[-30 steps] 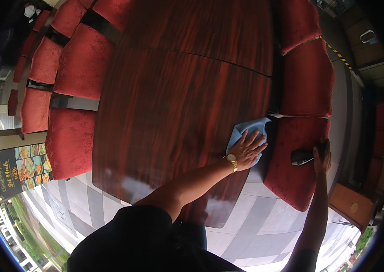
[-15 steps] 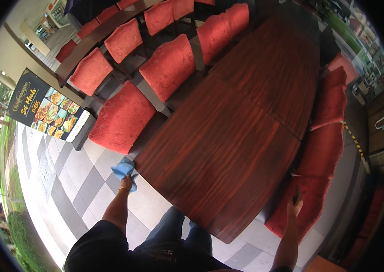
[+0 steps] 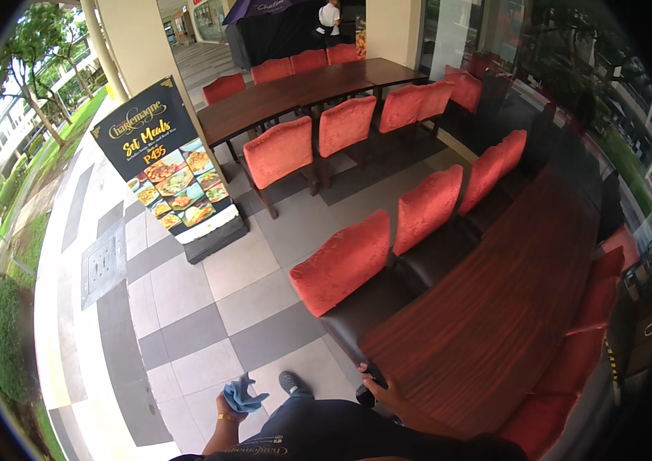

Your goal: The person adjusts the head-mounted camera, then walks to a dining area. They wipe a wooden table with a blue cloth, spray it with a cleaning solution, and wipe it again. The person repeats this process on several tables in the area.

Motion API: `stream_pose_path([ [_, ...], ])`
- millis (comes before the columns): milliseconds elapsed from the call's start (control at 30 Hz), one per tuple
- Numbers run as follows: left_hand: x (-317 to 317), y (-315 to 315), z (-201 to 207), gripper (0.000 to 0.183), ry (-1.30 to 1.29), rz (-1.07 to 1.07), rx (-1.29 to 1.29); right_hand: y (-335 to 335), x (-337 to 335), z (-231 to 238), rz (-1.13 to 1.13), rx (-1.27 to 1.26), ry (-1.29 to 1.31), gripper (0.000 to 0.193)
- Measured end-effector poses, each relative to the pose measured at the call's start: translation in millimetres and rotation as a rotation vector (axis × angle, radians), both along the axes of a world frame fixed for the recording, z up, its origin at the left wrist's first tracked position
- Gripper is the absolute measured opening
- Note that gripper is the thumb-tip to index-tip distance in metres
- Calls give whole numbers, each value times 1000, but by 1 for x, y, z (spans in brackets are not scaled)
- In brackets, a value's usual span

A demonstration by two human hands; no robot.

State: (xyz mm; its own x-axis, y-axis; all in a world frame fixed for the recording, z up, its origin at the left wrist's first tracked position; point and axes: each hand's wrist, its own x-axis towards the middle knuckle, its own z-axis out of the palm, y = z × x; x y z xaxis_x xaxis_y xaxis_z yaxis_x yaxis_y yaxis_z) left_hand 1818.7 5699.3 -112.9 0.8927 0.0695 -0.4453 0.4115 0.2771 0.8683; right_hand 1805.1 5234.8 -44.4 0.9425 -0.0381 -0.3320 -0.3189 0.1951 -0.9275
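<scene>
My left hand (image 3: 227,407) is closed on a crumpled blue cloth (image 3: 246,395), held low over the tiled floor in front of my body. My right hand (image 3: 389,393) is at the near left end of the dark wooden table (image 3: 487,315). Its fingers are wrapped round a small dark object (image 3: 373,375) whose kind I cannot make out. Just beyond that hand, a chair (image 3: 349,261) with a red patterned back and dark seat stands against the table's side.
More red-backed chairs (image 3: 430,207) line this table, and a red bench (image 3: 572,369) runs along its right side. Ahead is a second long table (image 3: 287,96) with chairs. A menu sign board (image 3: 168,161) stands on the left. A person (image 3: 329,19) is far back.
My view has swung left, away from the table top. My right hand has come from over the red bench to the table's near left end; the cloth stays in my left hand.
</scene>
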Motion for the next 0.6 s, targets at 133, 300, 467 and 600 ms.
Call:
stream_pose_path([
  [133,87,75,60,56,-68,-51,28,73,120,-14,141,-212,-173,25],
  [300,224,155,104,48,110,37,-308,144,249,23,-11,-158,-334,36],
  [467,328,244,-7,41,161,-369,710,183,360,21,-13,-92,-295,38],
  [600,349,334,-49,31,662,-601,1117,208,454,7,-52,-37,-283,36],
])
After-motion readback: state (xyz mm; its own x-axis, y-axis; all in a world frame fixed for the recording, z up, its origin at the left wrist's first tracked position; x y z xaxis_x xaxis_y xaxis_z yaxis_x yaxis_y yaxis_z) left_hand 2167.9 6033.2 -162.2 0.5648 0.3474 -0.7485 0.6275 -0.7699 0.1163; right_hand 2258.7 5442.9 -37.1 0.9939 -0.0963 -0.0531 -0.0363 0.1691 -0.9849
